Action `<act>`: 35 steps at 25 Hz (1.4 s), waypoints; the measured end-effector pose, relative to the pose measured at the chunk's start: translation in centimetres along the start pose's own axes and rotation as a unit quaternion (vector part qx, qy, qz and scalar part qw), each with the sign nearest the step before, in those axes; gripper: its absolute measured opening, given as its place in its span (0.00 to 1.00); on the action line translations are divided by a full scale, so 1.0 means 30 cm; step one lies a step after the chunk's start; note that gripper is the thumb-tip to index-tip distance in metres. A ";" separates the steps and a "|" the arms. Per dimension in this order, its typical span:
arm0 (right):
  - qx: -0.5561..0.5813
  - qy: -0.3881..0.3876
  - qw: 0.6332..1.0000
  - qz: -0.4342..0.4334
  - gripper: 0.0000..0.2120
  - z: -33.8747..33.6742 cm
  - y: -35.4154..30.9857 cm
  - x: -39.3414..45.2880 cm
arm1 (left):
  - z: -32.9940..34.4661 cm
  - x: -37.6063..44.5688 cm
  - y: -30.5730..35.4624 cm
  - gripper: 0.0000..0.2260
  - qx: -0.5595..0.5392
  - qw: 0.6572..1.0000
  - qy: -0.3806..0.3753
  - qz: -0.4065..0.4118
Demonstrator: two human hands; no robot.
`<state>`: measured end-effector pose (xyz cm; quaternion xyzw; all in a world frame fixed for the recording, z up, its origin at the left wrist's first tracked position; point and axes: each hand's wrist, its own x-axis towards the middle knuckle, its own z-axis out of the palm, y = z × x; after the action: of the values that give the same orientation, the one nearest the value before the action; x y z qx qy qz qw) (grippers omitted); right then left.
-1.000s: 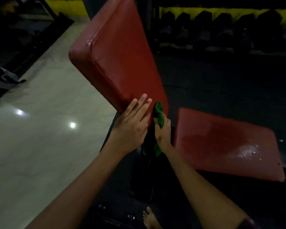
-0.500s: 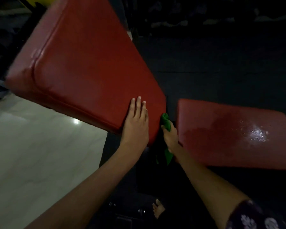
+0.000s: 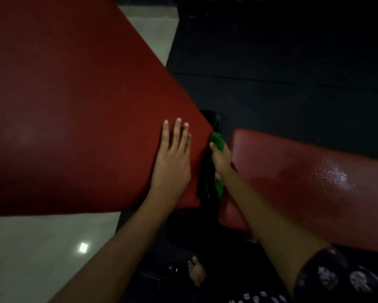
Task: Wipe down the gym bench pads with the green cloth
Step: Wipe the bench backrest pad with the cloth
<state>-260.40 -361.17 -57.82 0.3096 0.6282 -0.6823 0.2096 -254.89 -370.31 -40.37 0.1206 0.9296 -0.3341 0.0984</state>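
Note:
The red back pad (image 3: 74, 110) of the bench fills the left half of the view, tilted up. My left hand (image 3: 172, 158) lies flat on its lower right corner, fingers straight. The red seat pad (image 3: 310, 182) lies at the right with a wet shiny patch on top. In the dark gap between the two pads my right hand (image 3: 222, 159) grips the green cloth (image 3: 217, 142), which bunches above my fingers and hangs below my wrist against the end of the back pad.
Pale glossy floor (image 3: 41, 254) spreads at the lower left and shows again behind the back pad. Dark rubber matting (image 3: 282, 68) covers the right and far side. My bare foot (image 3: 196, 271) stands under the bench near dark frame parts.
The view has closed in on the bench, so the back pad now fills far more of the frame. Both hands keep their places: left flat on the pad, right with the cloth in the gap.

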 end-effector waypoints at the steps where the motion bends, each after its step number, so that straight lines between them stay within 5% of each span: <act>1: -0.024 -0.002 0.999 -0.028 0.19 0.019 -0.067 0.030 | 0.009 0.007 0.005 0.26 0.013 1.000 0.001 -0.002; 6: -0.141 -0.094 0.933 -0.317 0.23 0.061 -0.188 0.064 | 0.044 0.023 0.022 0.27 0.069 0.997 0.026 -0.029; 8: -0.126 -0.112 0.944 -0.284 0.23 0.032 -0.171 0.116 | 0.057 0.024 0.030 0.27 0.082 0.996 0.030 -0.037; 11: -0.075 -0.112 0.988 -0.072 0.20 -0.020 -0.164 0.206 | 0.071 0.025 0.038 0.27 0.098 0.994 0.038 -0.042; 13: -0.101 -0.104 0.989 -0.006 0.19 -0.036 -0.158 0.224 | 0.079 0.024 0.042 0.27 0.119 0.991 0.044 -0.043; 17: -0.200 -0.152 0.959 -0.133 0.17 0.000 -0.289 0.182 | 0.090 0.035 0.052 0.27 0.151 0.986 0.048 -0.047; 20: -0.142 -0.288 0.918 -0.232 0.16 0.064 -0.490 0.098 | 0.086 0.041 0.059 0.27 0.141 0.987 0.043 -0.059; 23: -0.094 -0.359 0.899 -0.233 0.19 0.083 -0.584 0.044 | 0.078 0.041 0.059 0.27 0.118 0.990 0.050 -0.063; 28: -0.130 -0.238 0.958 -0.092 0.21 0.001 -0.395 0.132 | 0.075 0.040 0.056 0.28 0.103 0.991 0.047 -0.077; 35: -0.118 -0.152 0.973 -0.127 0.26 -0.016 -0.211 -0.015 | 0.053 0.033 0.042 0.26 0.034 0.995 0.056 -0.071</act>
<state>-264.26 -359.96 -52.90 0.0935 0.6991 -0.6636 0.2494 -255.31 -370.24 -42.58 0.0762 0.9279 -0.3645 0.0179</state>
